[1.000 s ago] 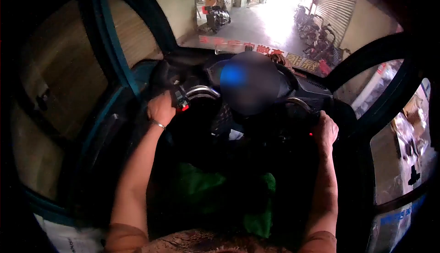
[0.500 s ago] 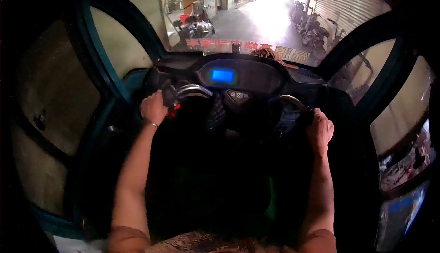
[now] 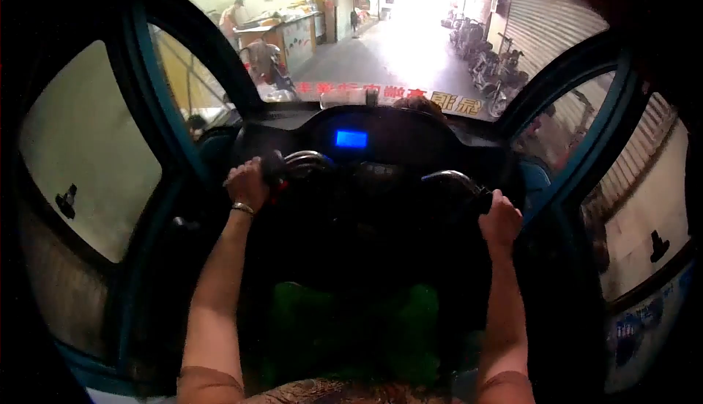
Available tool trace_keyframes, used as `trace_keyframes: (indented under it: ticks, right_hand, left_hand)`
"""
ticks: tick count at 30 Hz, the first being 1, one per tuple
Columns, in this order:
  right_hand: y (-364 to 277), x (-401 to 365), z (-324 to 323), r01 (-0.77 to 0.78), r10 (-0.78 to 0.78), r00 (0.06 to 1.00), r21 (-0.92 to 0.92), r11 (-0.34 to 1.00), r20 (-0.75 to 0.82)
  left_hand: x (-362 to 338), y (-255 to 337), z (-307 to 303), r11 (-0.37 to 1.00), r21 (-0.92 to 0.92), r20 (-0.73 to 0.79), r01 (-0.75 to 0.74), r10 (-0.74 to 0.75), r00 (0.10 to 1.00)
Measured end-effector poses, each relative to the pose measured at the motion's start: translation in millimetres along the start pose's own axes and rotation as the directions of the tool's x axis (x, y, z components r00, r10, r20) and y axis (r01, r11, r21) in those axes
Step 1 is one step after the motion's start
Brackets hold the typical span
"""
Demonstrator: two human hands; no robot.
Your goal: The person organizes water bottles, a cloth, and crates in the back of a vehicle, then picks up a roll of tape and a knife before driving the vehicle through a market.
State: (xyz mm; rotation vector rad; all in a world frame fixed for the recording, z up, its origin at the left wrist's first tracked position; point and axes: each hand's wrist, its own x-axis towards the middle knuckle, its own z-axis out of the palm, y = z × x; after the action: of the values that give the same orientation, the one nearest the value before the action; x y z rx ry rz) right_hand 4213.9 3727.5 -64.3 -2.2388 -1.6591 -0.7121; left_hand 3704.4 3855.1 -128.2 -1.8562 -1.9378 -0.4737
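My left hand (image 3: 246, 183) is wrapped round the left handlebar grip, with a bracelet on the wrist and a small red switch just to its right. On the other side my right hand (image 3: 501, 217) closes round the right handlebar grip. Curved chrome handlebars (image 3: 448, 175) run inward from both grips. Between and above them lies a dark dashboard (image 3: 410, 134) with a lit blue display (image 3: 351, 139). The area below the handlebars is very dark.
Through the windshield a lane (image 3: 388, 56) runs forward into bright light. Parked motorbikes (image 3: 483, 60) line its right side by a roller shutter (image 3: 549, 19). On the left are a counter (image 3: 296, 41), a red vehicle and a person (image 3: 230, 19). Side windows flank the cab.
The view outside has shifted: the counter and a person now show at left, and the parked motorbikes sit differently. Both hands keep their grips. The handlebars look slightly turned, with the right hand lower.
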Motion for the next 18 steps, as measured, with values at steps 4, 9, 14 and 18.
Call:
trace_keyframes:
  ticks: [4, 9, 14, 18]
  right_hand:
    - [-27.6, -3.7, 1.1, -0.013, 0.015, 0.998, -0.037, 0.999, 0.058]
    - [-34.0, -12.1, -7.8, -0.036, 0.037, 0.999, -0.017, 0.999, 0.030]
    - [-36.5, -6.8, -10.2, -0.031, 0.031, 0.998, 0.007, 0.999, 0.047]
    - [-18.8, -1.1, -6.8, -0.016, 0.016, 0.998, -0.001, 1.000, 0.063]
  left_hand:
    - [9.5, -23.5, 6.5, 0.999, 0.012, -0.080, -0.037, 0.038, 0.996]
    - [13.2, -22.4, -3.7, 0.987, -0.141, -0.121, -0.074, 0.057, 0.991]
    - [14.2, -28.4, -0.6, 0.998, -0.025, -0.151, -0.062, 0.058, 0.987]
    - [0.3, -15.0, -8.0, 0.995, -0.034, -0.218, -0.092, 0.082, 0.972]
